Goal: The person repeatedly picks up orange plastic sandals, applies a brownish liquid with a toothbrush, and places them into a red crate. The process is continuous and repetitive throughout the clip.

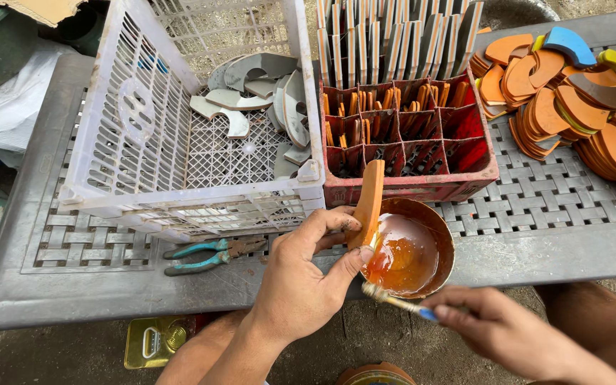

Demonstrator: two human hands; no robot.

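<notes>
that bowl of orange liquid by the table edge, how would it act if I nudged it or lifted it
The bowl holds glossy orange liquid well below its rim, so a gentle nudge would probably slosh rather than spill. It sits close to the table edge, so a push toward you could tip it off. Its rim looks wet, so likely slippery.

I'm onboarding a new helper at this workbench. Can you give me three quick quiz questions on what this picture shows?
1. True or false: the left hand holds an orange curved piece upright over the bowl.
2. What does the right hand hold? A) pliers B) a brush C) a knife
3. Which crate holds the grey pieces: the white crate or the red crate?

Key: 1 true. 2 B, the brush; the pliers lie on the table. 3 the white crate.
</notes>
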